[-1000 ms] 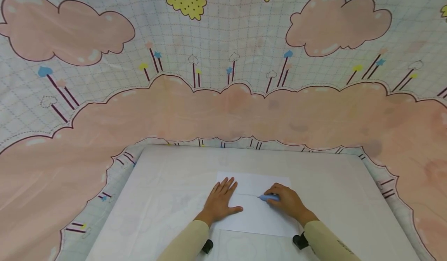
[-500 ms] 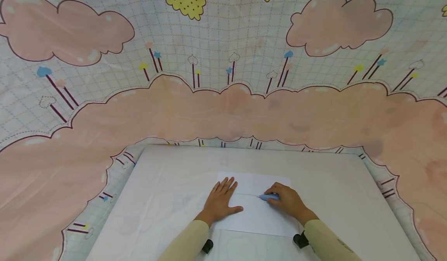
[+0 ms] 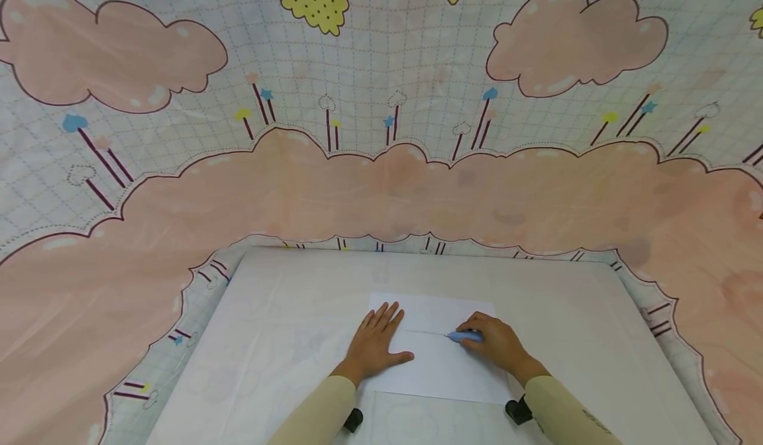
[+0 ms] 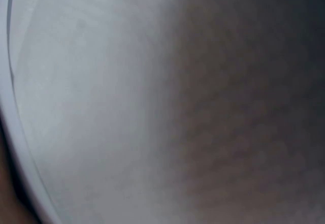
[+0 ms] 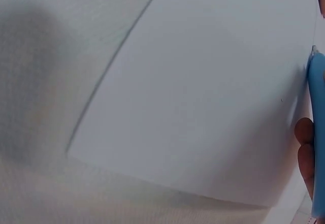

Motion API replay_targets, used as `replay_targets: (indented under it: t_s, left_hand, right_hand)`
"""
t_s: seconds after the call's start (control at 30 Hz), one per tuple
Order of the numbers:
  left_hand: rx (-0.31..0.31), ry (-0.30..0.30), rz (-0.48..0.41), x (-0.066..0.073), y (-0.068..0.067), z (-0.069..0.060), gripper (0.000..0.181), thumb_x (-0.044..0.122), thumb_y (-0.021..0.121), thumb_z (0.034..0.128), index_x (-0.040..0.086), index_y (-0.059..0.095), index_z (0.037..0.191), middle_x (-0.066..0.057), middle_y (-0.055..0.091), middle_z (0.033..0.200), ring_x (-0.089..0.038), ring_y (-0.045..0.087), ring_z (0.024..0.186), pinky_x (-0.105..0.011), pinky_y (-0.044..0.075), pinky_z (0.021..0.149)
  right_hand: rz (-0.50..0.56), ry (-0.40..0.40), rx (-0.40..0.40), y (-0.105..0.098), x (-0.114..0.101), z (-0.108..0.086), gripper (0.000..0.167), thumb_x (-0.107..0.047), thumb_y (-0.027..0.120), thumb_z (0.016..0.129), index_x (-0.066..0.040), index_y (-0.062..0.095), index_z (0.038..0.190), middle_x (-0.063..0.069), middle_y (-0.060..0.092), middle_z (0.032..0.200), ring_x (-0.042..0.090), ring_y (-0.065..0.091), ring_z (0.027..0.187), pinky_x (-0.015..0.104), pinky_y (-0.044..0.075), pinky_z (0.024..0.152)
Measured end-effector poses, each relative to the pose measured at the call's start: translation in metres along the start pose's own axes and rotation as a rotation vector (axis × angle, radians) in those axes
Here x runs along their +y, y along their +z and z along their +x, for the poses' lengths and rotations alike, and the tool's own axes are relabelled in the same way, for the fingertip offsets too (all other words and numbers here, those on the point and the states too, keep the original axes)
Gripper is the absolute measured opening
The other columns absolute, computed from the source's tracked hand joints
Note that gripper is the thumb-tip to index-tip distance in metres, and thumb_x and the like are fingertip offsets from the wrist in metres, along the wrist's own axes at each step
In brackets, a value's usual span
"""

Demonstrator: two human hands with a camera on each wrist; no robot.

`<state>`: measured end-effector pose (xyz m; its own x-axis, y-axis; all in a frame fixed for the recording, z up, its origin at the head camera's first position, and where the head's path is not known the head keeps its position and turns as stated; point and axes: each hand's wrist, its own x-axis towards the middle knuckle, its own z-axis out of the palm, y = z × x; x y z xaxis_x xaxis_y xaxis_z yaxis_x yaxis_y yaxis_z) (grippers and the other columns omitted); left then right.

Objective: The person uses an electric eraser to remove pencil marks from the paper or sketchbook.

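A sheet of white paper (image 3: 441,375) lies on the white-covered table. My left hand (image 3: 375,342) rests flat on its left part, fingers spread and thumb pointing right. In my right hand (image 3: 497,342) is a thick, blue pen-like tool (image 3: 466,336), gripped between thumb and fingers. Its narrow tip touches the paper or hovers just over it; I cannot tell which. A thin line (image 3: 423,332) runs across the sheet from near the left hand to this tip. The right wrist view shows the blue tool (image 5: 318,132) with a small metallic tip and curled fingertips (image 5: 305,153) beside it.
The white tabletop (image 3: 286,312) extends around the paper. A clear rectangular sheet or mat (image 3: 435,422) lies at the front edge. Black wrist devices (image 3: 518,410) sit under both forearms. A patterned cloth (image 3: 381,193) with clouds hangs behind the table.
My right hand and the blue tool have shifted slightly to the right over the last half second, and the thin line reaches a little farther. The left hand stays put.
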<state>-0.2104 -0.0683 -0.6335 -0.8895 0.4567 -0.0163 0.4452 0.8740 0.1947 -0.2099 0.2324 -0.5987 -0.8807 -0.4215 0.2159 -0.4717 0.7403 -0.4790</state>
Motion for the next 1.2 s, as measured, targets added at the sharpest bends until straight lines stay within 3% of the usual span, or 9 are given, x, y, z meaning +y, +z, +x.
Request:
replay_targets:
  t_s: [0.5, 0.67, 0.87, 1.2]
  left_hand:
    - [-0.001, -0.002, -0.016, 0.0, 0.0, 0.0, 0.097, 0.082, 0.038, 0.0852, 0.021, 0.019, 0.159, 0.003, 0.01, 0.166, -0.02, 0.007, 0.153, -0.045, 0.012, 0.123]
    - [0.024, 0.005, -0.005, -0.001, 0.005, 0.001, 0.098, 0.083, 0.036, 0.0848, 0.021, 0.02, 0.159, 0.002, 0.012, 0.166, -0.021, 0.008, 0.153, -0.047, 0.014, 0.123]
    - [0.056, 0.015, 0.016, -0.001, 0.009, 0.001, 0.099, 0.084, 0.033, 0.0841, 0.02, 0.022, 0.158, 0.001, 0.014, 0.166, -0.022, 0.011, 0.153, -0.047, 0.016, 0.122]
    - [0.017, 0.0, 0.009, 0.0, 0.004, 0.0, 0.099, 0.084, 0.035, 0.0841, 0.021, 0.02, 0.159, 0.002, 0.012, 0.166, -0.02, 0.008, 0.153, -0.045, 0.013, 0.123]
  right_hand:
    - [0.019, -0.01, 0.003, 0.011, -0.003, 0.008, 0.018, -0.02, 0.081, 0.081, -0.023, 0.076, 0.098, -0.016, 0.065, 0.093, 0.001, 0.059, 0.083, 0.027, 0.056, 0.077]
    - [0.016, 0.014, -0.008, 0.014, -0.005, 0.009, 0.018, -0.021, 0.081, 0.081, -0.024, 0.076, 0.098, -0.018, 0.063, 0.093, 0.0, 0.058, 0.083, 0.026, 0.055, 0.079]
    - [0.019, -0.019, 0.016, 0.016, -0.007, 0.01, 0.018, -0.02, 0.081, 0.081, -0.023, 0.076, 0.098, -0.016, 0.064, 0.093, 0.002, 0.06, 0.082, 0.028, 0.056, 0.078]
    - [-0.009, 0.009, -0.003, 0.012, -0.004, 0.007, 0.017, -0.022, 0.081, 0.081, -0.023, 0.076, 0.098, -0.017, 0.064, 0.093, 0.001, 0.059, 0.083, 0.027, 0.056, 0.078]
